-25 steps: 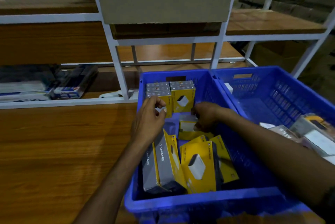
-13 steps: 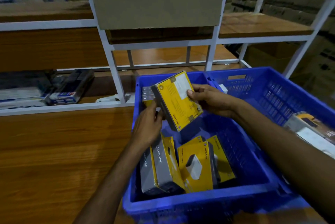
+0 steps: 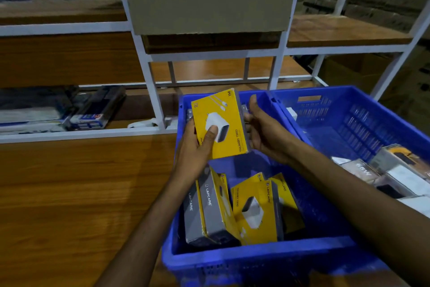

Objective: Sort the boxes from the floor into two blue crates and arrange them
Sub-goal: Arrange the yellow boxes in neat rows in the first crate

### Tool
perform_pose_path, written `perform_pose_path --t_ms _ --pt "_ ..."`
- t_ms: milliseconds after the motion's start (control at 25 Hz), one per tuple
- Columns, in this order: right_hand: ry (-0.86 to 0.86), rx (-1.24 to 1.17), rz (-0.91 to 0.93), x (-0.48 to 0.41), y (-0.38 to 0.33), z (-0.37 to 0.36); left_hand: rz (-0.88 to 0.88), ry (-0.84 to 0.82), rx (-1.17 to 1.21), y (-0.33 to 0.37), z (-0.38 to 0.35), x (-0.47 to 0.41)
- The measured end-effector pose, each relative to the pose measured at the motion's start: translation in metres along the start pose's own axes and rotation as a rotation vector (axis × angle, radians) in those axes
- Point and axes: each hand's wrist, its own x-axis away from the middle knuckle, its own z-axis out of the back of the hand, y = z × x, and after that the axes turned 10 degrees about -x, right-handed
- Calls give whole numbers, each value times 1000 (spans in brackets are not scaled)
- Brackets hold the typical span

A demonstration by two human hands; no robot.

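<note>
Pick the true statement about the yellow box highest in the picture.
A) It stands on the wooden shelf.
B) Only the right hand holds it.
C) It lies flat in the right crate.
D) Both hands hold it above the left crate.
D: the left hand and the right hand both grip the yellow box above the left crate.

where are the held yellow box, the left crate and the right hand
held yellow box (image 3: 232, 112): head view, yellow front face
left crate (image 3: 256, 254): head view, near rim
right hand (image 3: 265, 134): head view, middle of the hand

Head camera looks forward and down; close above left crate (image 3: 256, 256); shelves (image 3: 344, 30) beyond.
</note>
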Motion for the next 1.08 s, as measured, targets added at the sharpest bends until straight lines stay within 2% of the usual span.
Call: perform_pose_path --t_ms 120,240,360,440,480,600,680,800,920,1000,1080 --pt "41 229 234 0 2 4 -42 -1 3 0 0 -1" --pt "30 282 319 3 4 11 -89 -6 16 -6 2 -5" --pt "136 441 451 4 5 11 -76 31 -11 -5 1 -5" --pt "300 829 697 4 -1 11 -153 70 -147 0 3 -3" --pt "327 1049 815 5 -3 11 -209 68 -226 1 3 -1" --pt "220 1579 942 4 2 5 -334 59 -380 3 4 1" --pt "150 1795 986 3 12 1 -380 87 -407 9 3 5" --pt "228 1750 1177 5 11 3 -345 264 -320 21 9 12" --pt "414 1508 1453 13 4 11 -123 457 -78 22 16 11" --pt "468 1412 1464 18 6 10 -58 477 -45 20 16 8" --pt "580 1308 1322 18 10 5 -90 489 -53 17 15 7"
